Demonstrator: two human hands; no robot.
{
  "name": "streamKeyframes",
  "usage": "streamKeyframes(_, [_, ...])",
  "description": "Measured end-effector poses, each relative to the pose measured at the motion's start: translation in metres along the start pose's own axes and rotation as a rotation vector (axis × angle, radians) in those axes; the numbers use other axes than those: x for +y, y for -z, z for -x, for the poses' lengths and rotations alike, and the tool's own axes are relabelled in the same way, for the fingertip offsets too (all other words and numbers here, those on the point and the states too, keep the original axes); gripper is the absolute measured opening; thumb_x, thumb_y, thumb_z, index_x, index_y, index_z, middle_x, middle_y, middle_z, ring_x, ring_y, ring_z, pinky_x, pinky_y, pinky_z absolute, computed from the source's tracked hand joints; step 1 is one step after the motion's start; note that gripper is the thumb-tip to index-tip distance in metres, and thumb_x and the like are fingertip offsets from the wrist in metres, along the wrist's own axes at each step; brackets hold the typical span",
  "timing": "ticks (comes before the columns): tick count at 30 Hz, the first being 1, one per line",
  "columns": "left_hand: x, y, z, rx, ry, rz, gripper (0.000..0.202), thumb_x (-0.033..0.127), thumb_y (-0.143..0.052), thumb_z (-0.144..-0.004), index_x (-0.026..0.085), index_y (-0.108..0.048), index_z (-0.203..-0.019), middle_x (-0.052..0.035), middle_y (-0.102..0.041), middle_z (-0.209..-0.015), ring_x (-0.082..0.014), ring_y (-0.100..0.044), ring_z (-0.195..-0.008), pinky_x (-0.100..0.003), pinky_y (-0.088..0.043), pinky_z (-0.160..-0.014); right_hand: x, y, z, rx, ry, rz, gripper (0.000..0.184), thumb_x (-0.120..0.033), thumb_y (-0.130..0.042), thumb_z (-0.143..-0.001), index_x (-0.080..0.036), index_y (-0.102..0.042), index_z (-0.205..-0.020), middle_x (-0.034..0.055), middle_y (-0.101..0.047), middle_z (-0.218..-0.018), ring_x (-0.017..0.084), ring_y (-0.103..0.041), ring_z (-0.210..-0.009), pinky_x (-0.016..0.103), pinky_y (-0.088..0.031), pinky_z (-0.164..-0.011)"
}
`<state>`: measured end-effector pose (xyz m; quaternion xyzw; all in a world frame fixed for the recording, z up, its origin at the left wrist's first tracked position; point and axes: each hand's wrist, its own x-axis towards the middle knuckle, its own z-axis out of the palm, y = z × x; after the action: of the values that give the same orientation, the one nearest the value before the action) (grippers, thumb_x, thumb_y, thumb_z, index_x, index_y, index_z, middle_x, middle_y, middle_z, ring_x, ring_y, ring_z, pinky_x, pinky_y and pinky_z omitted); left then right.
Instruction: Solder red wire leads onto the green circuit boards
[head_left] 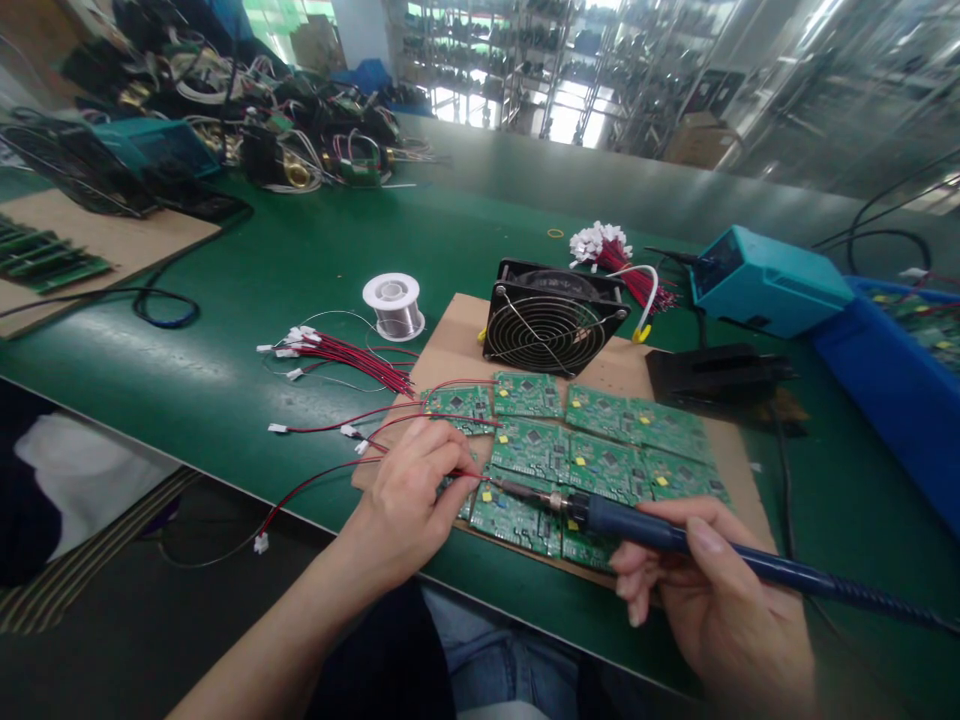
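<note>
My left hand point(412, 490) pinches the end of a thin red wire lead point(480, 476) between thumb and forefinger, over the near-left circuit boards. In my right hand point(712, 590) is a blue soldering iron point(637, 525), gripped like a pen, its tip pointing left. The tip meets or nearly meets the wire end at the edge of a green circuit board point(517, 522); actual contact is too small to tell. Several more green boards point(529, 450) lie in rows on a brown board point(465, 325). Red-and-black leads with white connectors point(277, 428) trail left from the boards.
Behind the boards stands a black fan point(555, 325). A solder spool point(394, 305) and a bundle of leads point(352, 358) lie left; another bundle point(630, 270) lies behind. To the right are an iron holder point(720, 375), a teal soldering station point(765, 280) and a blue bin point(877, 350).
</note>
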<state>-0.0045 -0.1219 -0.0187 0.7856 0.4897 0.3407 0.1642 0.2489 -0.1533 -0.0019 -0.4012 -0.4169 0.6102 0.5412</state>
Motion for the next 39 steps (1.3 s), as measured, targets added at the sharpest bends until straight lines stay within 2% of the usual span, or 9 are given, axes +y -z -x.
streamKeyframes(11, [-0.001,0.0,0.0,0.006,0.002,0.005,0.012,0.01,-0.056,-0.089,0.017,-0.06,-0.08,-0.0049,-0.062,-0.088,-0.0196,-0.055,-0.086,-0.033,-0.044,-0.076,-0.003,-0.003,0.0,0.018,-0.031,0.01,0.017,-0.034,-0.064,-0.09,-0.018,-0.07,-0.089,0.009,-0.074,-0.066,0.02,-0.069,-0.051,0.024,-0.056,-0.04])
streamKeyframes(17, [-0.002,-0.001,0.001,0.009,-0.008,0.014,0.012,0.01,-0.055,-0.089,0.017,-0.059,-0.08,-0.0043,-0.062,-0.087,-0.0191,-0.055,-0.085,-0.033,-0.043,-0.075,-0.008,-0.023,0.005,0.254,-0.063,-0.01,0.021,-0.038,-0.063,-0.09,-0.019,-0.068,-0.083,0.0055,-0.07,-0.06,0.015,-0.064,-0.046,0.018,-0.051,-0.038])
streamKeyframes(19, [-0.002,-0.001,0.001,0.009,-0.005,0.013,0.012,0.01,-0.056,-0.089,0.017,-0.059,-0.079,-0.0043,-0.062,-0.087,-0.019,-0.055,-0.085,-0.033,-0.043,-0.075,-0.01,-0.027,0.007,0.274,-0.069,-0.01,0.022,-0.039,-0.063,-0.09,-0.019,-0.068,-0.083,0.0052,-0.07,-0.059,0.015,-0.064,-0.046,0.018,-0.05,-0.038])
streamKeyframes(22, [-0.001,0.0,0.001,0.009,-0.002,0.01,0.012,0.01,-0.056,-0.089,0.017,-0.059,-0.079,-0.0044,-0.062,-0.087,-0.0191,-0.055,-0.085,-0.032,-0.044,-0.075,-0.009,-0.022,0.005,0.261,-0.068,-0.003,0.021,-0.038,-0.062,-0.09,-0.018,-0.067,-0.084,0.0061,-0.07,-0.06,0.015,-0.065,-0.047,0.019,-0.051,-0.039])
streamKeyframes(28, [0.0,-0.001,0.0,0.011,0.003,0.009,0.012,0.011,-0.057,-0.088,0.017,-0.06,-0.079,-0.004,-0.063,-0.087,-0.0189,-0.055,-0.084,-0.032,-0.045,-0.074,-0.004,-0.001,-0.002,0.047,-0.031,-0.005,0.018,-0.036,-0.066,-0.088,-0.018,-0.07,-0.088,0.0091,-0.073,-0.064,0.021,-0.068,-0.048,0.025,-0.054,-0.036])
streamKeyframes(30, [0.0,0.0,-0.001,0.018,0.0,0.026,0.012,0.011,-0.057,-0.089,0.018,-0.061,-0.079,-0.0033,-0.063,-0.085,-0.0184,-0.056,-0.084,-0.032,-0.045,-0.075,-0.005,-0.004,0.0,0.088,-0.039,-0.006,0.018,-0.036,-0.065,-0.089,-0.019,-0.07,-0.088,0.0078,-0.073,-0.064,0.02,-0.067,-0.048,0.024,-0.053,-0.037])
streamKeyframes(34, [-0.001,0.006,-0.003,-0.014,0.03,0.067,0.008,0.012,-0.059,-0.087,0.019,-0.061,-0.085,-0.0023,-0.066,-0.087,-0.0185,-0.059,-0.087,-0.034,-0.046,-0.08,-0.009,-0.017,0.005,0.252,-0.052,-0.021,0.019,-0.037,-0.061,-0.091,-0.021,-0.07,-0.085,0.0048,-0.071,-0.061,0.016,-0.064,-0.047,0.02,-0.051,-0.038])
streamKeyframes(39, [-0.004,0.01,-0.003,-0.052,0.039,0.113,0.008,0.014,-0.062,-0.088,0.02,-0.063,-0.083,-0.0007,-0.067,-0.087,-0.0175,-0.06,-0.086,-0.036,-0.044,-0.084,-0.011,-0.022,0.008,0.279,-0.039,-0.047,0.02,-0.039,-0.065,-0.088,-0.02,-0.069,-0.086,0.0061,-0.07,-0.06,0.017,-0.064,-0.046,0.022,-0.05,-0.037])
